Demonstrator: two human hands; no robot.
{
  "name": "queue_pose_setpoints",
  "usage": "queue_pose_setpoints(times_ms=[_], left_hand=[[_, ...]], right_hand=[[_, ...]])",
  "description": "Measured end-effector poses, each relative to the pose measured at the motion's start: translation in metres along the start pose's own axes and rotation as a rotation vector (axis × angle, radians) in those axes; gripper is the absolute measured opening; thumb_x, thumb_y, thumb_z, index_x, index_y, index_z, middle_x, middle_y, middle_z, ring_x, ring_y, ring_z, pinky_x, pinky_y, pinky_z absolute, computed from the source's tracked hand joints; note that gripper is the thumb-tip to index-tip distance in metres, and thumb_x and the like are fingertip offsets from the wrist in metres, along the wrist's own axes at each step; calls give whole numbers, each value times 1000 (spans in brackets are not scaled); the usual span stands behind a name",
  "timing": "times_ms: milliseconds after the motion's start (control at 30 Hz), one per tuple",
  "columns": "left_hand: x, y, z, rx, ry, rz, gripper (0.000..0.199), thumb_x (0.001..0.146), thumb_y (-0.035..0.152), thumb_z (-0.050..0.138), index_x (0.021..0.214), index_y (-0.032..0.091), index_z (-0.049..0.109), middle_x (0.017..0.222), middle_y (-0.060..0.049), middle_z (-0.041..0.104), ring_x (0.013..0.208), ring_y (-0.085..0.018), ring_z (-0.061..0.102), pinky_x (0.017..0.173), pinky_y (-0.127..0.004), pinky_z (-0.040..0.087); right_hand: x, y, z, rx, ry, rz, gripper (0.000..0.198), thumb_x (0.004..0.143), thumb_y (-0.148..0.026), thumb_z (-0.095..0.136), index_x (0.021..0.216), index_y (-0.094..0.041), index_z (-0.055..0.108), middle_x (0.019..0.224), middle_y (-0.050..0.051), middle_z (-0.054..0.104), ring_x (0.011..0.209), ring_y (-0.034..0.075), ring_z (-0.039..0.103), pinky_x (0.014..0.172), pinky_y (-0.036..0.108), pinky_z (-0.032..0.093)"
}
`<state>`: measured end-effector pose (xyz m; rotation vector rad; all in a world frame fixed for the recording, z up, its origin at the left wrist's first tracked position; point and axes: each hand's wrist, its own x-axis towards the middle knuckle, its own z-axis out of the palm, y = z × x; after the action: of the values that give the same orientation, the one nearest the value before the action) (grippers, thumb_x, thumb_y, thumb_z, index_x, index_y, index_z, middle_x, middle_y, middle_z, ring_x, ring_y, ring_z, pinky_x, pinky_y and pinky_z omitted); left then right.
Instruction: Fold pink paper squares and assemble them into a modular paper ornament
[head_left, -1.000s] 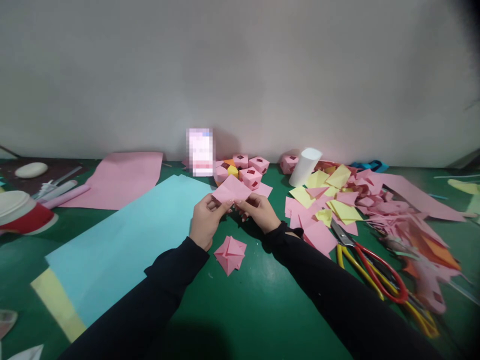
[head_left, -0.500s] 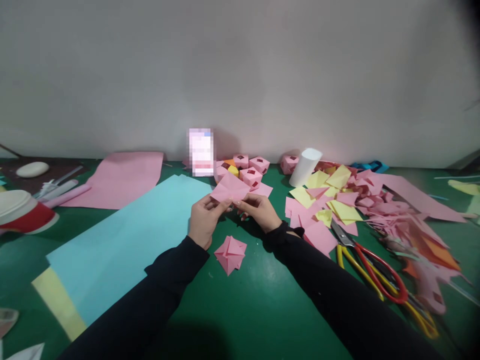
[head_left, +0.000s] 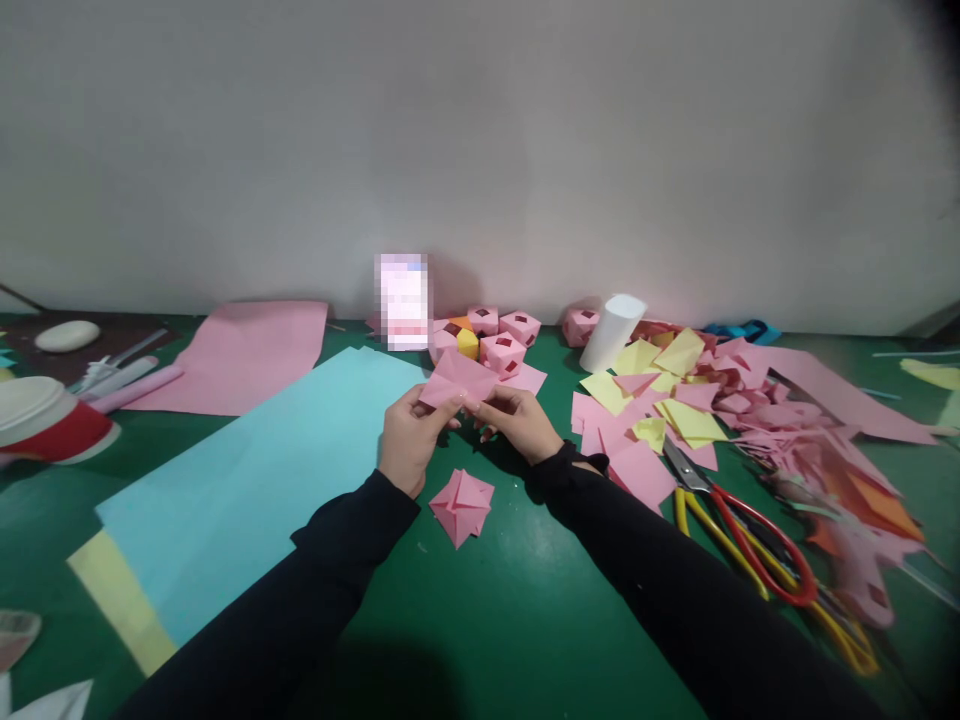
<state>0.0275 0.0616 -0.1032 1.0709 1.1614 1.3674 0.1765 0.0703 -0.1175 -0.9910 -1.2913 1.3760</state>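
We hold a creased pink paper between our left hand and right hand.
Our fingers are clamped on its near edge, mid-scene over the green table. Nearer us lies a folded pink piece; on the far side sit pink boxes. We have a blue sheet at left, scissors and yellow scraps at right.

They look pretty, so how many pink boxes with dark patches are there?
5 visible: one box left of the yellow block, three to its right, one beside the white tube. Others may be hidden.
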Motion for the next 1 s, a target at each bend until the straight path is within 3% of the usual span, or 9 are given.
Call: queue_pose_setpoints(times_ms=[167,367,533,733,1000], left_hand=[[2,-2,-1,33,18,3,33,62,35,82,83,13,68,73,-1,69,55,-10,56,56,-23,45],[1,0,1,13,14,1,30,63,34,82,81,14,69,73,0,67,57,-10,54,57,-23,45],[3,-3,0,-101,82,1,29,64,35,82,82,15,71,72,1,65,59,-8,52,58,-21,43],[4,-7,0,-74,80,-8,33,67,39,79,87,13,73,67,1,61,57,-8,48,56,-21,40],[6,-1,-1,-270,130,-68,31,59,34,82,77,12,69,64,1,59,54,-7,47,54,-21,40]], right_hand=[[1,-1,3,76,50,29,44,63,-56,78,65,-17,59,67,0,64,55,10,58,46,22,49],[3,-1,2,209,147,62,46,60,-54,81,62,-18,53,53,-5,54,51,9,57,43,19,49],[2,-2,3,123,103,52,46,60,-56,79,60,-17,56,57,-2,59,50,9,56,43,21,48],[0,-1,2,-4,30,30,40,68,-55,75,63,-16,65,63,2,66,53,10,58,51,23,48],[4,0,-7,347,83,102,35,58,-46,85,80,-19,76,82,4,74,62,9,57,63,25,50]])
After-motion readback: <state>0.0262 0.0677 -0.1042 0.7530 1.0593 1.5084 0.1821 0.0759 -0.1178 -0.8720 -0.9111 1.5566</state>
